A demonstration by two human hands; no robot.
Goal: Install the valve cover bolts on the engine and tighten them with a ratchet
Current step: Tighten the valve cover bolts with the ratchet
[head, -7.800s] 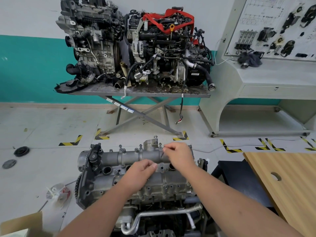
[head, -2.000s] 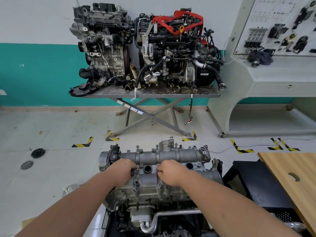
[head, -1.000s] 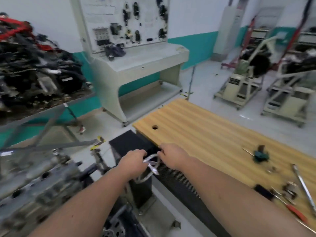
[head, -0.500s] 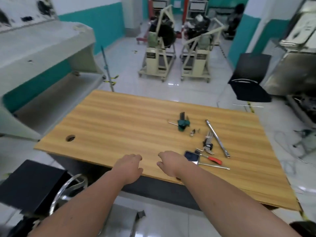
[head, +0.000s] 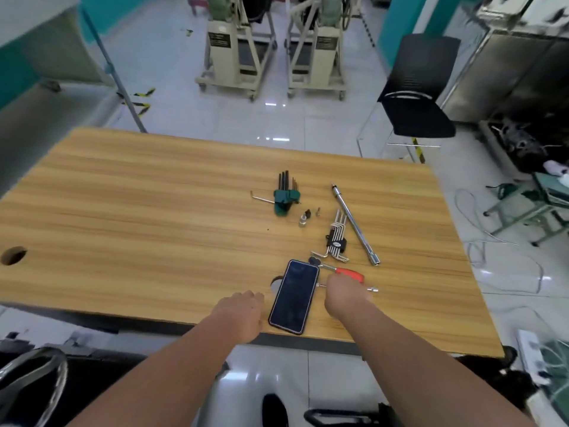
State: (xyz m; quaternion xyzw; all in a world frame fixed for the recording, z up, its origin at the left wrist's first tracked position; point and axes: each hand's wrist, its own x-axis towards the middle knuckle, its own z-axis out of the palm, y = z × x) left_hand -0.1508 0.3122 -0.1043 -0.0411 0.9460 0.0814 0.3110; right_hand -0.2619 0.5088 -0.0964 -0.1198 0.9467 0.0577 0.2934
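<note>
A red-handled ratchet [head: 349, 275] lies on the wooden table [head: 154, 226], just right of a black phone [head: 294, 295]. A thin metal rod [head: 372, 289] lies beside it and passes under my right hand [head: 345, 292]. That hand is down on the rod and the near end of the red handle, and its fingers are hidden. My left hand [head: 240, 309] hovers at the table's front edge, left of the phone, loosely curled and holding nothing. A long socket bar [head: 354, 224] and small bits [head: 303, 220] lie further back. The engine is out of view.
A green hex-key set [head: 286, 198] and a second key set in a black holder [head: 336, 238] lie mid-table. A cable hole [head: 14, 255] sits at the left edge. Beyond the table stand a black chair [head: 418, 87] and two wheeled stands [head: 243, 47].
I turned from the engine to the wooden table. My hands left the valve cover, and the right one has reached forward onto the tools beside the phone.
</note>
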